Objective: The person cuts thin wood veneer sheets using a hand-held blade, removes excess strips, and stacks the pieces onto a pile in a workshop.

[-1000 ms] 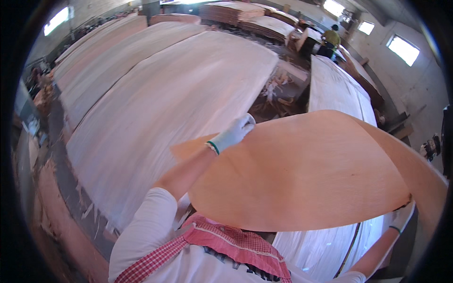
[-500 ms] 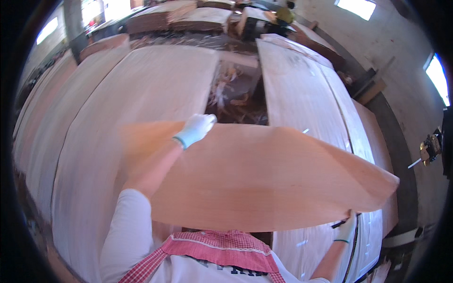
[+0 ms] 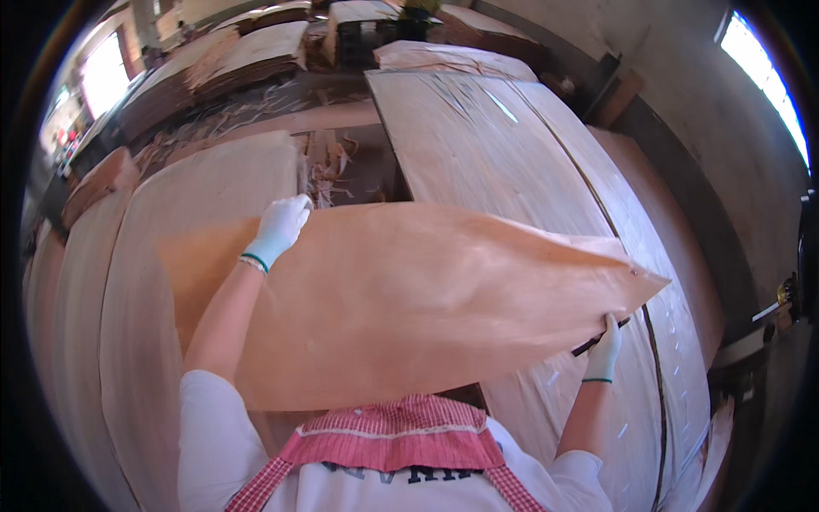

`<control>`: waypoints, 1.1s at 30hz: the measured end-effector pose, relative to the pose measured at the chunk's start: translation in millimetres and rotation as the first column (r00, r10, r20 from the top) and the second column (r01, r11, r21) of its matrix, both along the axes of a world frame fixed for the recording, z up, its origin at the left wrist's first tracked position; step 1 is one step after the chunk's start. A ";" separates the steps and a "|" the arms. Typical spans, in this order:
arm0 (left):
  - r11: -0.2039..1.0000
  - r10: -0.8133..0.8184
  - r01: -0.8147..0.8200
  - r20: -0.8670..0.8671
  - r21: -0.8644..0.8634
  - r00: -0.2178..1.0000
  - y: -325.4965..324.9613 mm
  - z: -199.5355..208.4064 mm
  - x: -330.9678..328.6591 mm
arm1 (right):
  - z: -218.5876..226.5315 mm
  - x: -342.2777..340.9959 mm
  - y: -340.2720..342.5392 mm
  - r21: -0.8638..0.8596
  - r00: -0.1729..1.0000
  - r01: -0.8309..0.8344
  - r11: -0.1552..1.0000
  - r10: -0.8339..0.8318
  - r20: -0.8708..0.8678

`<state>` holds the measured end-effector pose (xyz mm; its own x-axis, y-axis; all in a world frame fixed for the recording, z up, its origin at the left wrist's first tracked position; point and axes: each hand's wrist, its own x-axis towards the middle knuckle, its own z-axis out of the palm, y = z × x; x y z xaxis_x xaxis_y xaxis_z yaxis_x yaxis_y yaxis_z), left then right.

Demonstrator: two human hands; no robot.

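A wide, thin sheet of wood veneer [image 3: 401, 299], orange-brown and slightly bowed, stretches across in front of me between both hands. My left hand [image 3: 281, 229], in a white glove with a green cuff, is closed on its far edge toward the left. Gloved the same way, my right hand [image 3: 604, 346] grips the near edge at the right end, where the sheet curls into a point. A dark, thin tool [image 3: 589, 346] shows at the right hand too; its kind I cannot make out. Below the sheet lies the right stack of pale veneer [image 3: 478, 136].
Another pale veneer stack [image 3: 205, 188] is on the left. Between the stacks runs a dark gap with torn veneer scraps [image 3: 328, 162]. Farther back stand more veneer piles [image 3: 256, 55] and a partly seen person [image 3: 418, 13]. A wall [image 3: 682, 102] rises on the right.
The view has turned to the right. The veneer sheet is carried toward the right stack, and its right end has risen with my right hand. Both hands keep hold.
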<state>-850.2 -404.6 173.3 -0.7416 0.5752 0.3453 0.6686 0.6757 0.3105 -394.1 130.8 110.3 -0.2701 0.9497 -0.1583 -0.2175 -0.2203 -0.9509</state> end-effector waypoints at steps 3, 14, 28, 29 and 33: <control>0.996 -0.089 0.090 -0.036 0.019 0.995 49.2 11.0 -105.7 | 13.6 -61.9 11.7 0.054 0.996 0.074 0.996 -0.072 -0.050; 0.942 -0.336 0.327 -0.209 -0.076 0.918 332.9 -0.3 -389.0 | -14.9 -215.2 38.3 -0.017 0.878 0.457 0.889 -0.454 -0.153; 0.722 -0.691 0.595 -0.310 -0.355 0.653 682.0 -60.8 -619.0 | -128.7 -428.0 -9.7 -0.355 0.485 0.851 0.388 -0.839 0.246; 0.713 -0.700 0.596 -0.316 -0.370 0.641 709.8 -63.7 -629.8 | -128.7 -448.8 -6.8 -0.382 0.464 0.851 0.360 -0.857 0.225; 0.667 -0.703 0.723 -0.470 -0.179 0.533 768.1 -99.4 -707.2 | -137.2 -544.2 6.2 -0.342 0.409 0.885 0.317 -0.880 0.242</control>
<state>-1557.4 363.5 73.9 0.1723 0.8209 0.5444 0.9814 -0.0954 -0.1667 -938.3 137.0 -26.9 0.6945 0.4826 -0.5336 -0.4968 -0.2148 -0.8409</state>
